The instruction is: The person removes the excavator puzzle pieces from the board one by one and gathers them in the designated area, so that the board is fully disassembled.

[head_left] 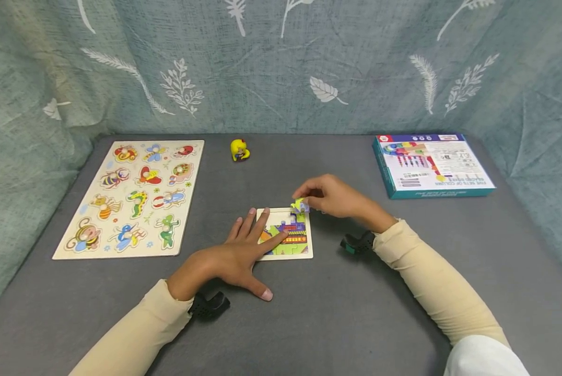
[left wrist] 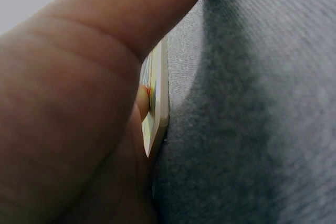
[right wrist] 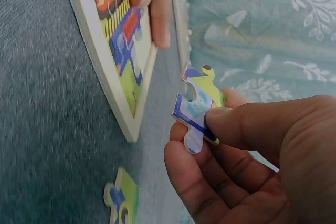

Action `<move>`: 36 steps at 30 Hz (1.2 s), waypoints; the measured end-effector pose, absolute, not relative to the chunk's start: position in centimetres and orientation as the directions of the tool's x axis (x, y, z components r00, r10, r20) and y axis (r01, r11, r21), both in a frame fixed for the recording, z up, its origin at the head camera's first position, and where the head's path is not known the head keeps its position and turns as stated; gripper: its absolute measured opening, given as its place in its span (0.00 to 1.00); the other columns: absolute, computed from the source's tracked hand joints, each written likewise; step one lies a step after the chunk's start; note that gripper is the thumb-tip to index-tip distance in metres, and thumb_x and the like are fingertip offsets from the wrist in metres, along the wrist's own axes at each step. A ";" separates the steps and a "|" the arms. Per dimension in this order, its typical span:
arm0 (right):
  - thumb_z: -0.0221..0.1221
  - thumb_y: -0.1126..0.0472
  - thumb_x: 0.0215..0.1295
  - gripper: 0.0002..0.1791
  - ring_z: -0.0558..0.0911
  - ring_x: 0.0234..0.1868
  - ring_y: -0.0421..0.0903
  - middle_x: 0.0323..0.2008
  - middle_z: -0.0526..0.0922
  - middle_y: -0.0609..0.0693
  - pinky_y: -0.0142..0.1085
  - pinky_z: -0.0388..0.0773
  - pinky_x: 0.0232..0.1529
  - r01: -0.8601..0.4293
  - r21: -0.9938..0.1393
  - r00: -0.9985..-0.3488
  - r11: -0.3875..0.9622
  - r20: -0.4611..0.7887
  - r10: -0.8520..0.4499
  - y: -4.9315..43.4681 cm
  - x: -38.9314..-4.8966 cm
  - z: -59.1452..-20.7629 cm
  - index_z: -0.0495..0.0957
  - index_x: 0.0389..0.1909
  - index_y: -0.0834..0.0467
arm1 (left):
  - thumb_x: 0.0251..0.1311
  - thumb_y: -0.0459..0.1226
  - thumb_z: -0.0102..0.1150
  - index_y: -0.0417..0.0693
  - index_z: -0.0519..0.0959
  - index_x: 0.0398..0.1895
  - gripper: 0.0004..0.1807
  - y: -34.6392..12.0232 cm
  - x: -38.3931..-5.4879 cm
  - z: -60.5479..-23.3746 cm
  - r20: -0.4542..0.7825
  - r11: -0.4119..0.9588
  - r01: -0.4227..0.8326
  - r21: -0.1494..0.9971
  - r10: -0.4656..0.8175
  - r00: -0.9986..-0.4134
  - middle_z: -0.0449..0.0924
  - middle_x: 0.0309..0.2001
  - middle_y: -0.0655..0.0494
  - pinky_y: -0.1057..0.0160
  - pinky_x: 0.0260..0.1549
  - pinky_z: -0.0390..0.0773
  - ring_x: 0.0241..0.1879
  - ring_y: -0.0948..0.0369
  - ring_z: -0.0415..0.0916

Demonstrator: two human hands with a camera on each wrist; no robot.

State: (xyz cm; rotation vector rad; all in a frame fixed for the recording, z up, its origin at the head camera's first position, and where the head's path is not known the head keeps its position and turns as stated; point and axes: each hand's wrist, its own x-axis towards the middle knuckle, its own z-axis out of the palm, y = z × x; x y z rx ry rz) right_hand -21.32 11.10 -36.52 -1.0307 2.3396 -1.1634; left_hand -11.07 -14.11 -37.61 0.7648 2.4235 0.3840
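Note:
A small jigsaw puzzle board with a pale wooden frame lies in the middle of the table, partly filled with pieces of a colourful picture. My left hand is spread over its left side, fingers straight and resting on it, thumb out on the table. Above the board's far right corner, my right hand pinches a puzzle piece between thumb and fingers. That piece is green, purple and pale blue, with a rounded tab and a notch. Another loose piece lies beside the board in the right wrist view, mostly hidden by my right hand in the head view.
A larger wooden board with insect pieces lies to the left. At the back stands a small yellow toy figure. A flat teal-edged box lies at the back right. A leaf-patterned curtain hangs behind the grey table.

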 end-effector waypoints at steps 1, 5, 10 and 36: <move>0.52 0.72 0.69 0.13 0.74 0.27 0.44 0.39 0.84 0.53 0.37 0.72 0.28 -0.461 -0.790 -0.685 0.405 0.027 -0.728 11.3 -21.3 -36.5 0.81 0.49 0.67 | 0.38 0.69 0.69 0.67 0.39 0.78 0.67 -14.1 -11.1 -37.6 -0.428 0.795 0.436 0.421 0.598 -0.678 0.11 0.74 0.50 0.44 0.65 0.20 0.69 0.49 0.05; 0.52 0.72 0.69 0.13 0.73 0.26 0.44 0.38 0.84 0.53 0.36 0.71 0.27 -0.459 -0.783 -0.696 0.421 0.022 -0.718 11.9 -21.3 -36.4 0.82 0.48 0.67 | 0.38 0.69 0.69 0.68 0.39 0.78 0.67 -14.1 -11.1 -37.6 -0.432 0.800 0.432 0.417 0.593 -0.680 0.11 0.74 0.50 0.45 0.65 0.20 0.69 0.50 0.05; 0.53 0.72 0.69 0.13 0.77 0.30 0.44 0.39 0.84 0.54 0.37 0.74 0.31 -0.455 -0.779 -0.711 0.431 0.027 -0.703 12.6 -21.2 -36.0 0.82 0.49 0.67 | 0.37 0.69 0.69 0.67 0.40 0.78 0.67 -14.1 -11.1 -37.6 -0.427 0.801 0.438 0.408 0.591 -0.684 0.11 0.74 0.50 0.45 0.65 0.20 0.69 0.50 0.05; 0.52 0.72 0.70 0.11 0.79 0.40 0.48 0.44 0.83 0.56 0.41 0.71 0.37 -0.395 -0.693 -0.772 0.603 -0.105 -0.627 17.3 -22.5 -35.8 0.82 0.47 0.65 | 0.38 0.68 0.70 0.68 0.38 0.78 0.68 -14.3 -10.9 -37.7 -0.411 0.788 0.451 0.418 0.607 -0.680 0.10 0.74 0.50 0.45 0.65 0.19 0.69 0.50 0.05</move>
